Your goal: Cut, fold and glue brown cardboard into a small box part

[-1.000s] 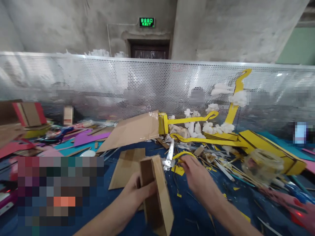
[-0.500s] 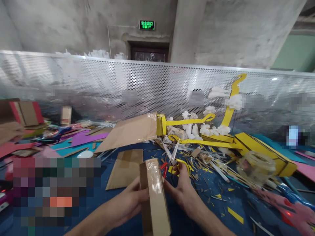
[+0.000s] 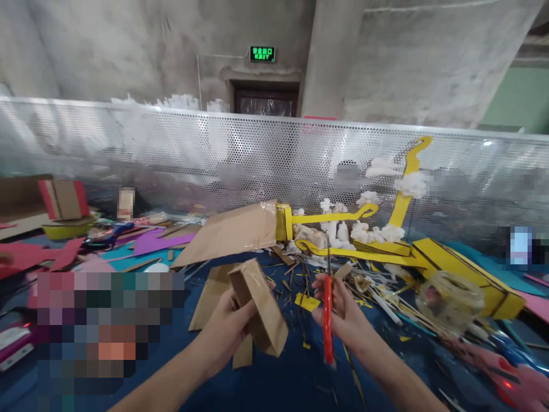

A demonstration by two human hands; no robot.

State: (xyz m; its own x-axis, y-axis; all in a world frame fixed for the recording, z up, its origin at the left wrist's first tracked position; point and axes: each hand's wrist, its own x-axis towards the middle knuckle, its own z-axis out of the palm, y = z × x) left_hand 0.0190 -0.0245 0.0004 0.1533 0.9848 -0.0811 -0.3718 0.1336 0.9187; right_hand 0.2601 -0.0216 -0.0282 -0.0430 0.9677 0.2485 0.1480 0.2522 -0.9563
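My left hand (image 3: pixel 225 326) is closed around a folded, box-like piece of brown cardboard (image 3: pixel 266 309), thumb on its near side. Shiny tape shows on its upper face, and the piece tilts with its top to the left. To its right, my right hand (image 3: pixel 348 315) grips a pair of scissors (image 3: pixel 328 326). They are turned edge-on, red handle toward me and blades pointing away, so how far the blades stand apart cannot be seen. Behind the held piece a flat cardboard sheet (image 3: pixel 210 294) lies on the blue table (image 3: pixel 295 383).
Yellow cardboard shapes (image 3: pixel 463 274) with white cotton stand at the back right. A roll of clear tape (image 3: pixel 450 300) and a pink glue gun (image 3: pixel 493 366) lie right. Scraps litter the middle. A large brown panel (image 3: pixel 231 229) leans behind; a perforated metal barrier (image 3: pixel 266 154) closes the far side.
My right hand has moved away from the cardboard, rightward, and the scissors have turned from spread blades to edge-on. The cardboard piece has tilted over in my left hand.
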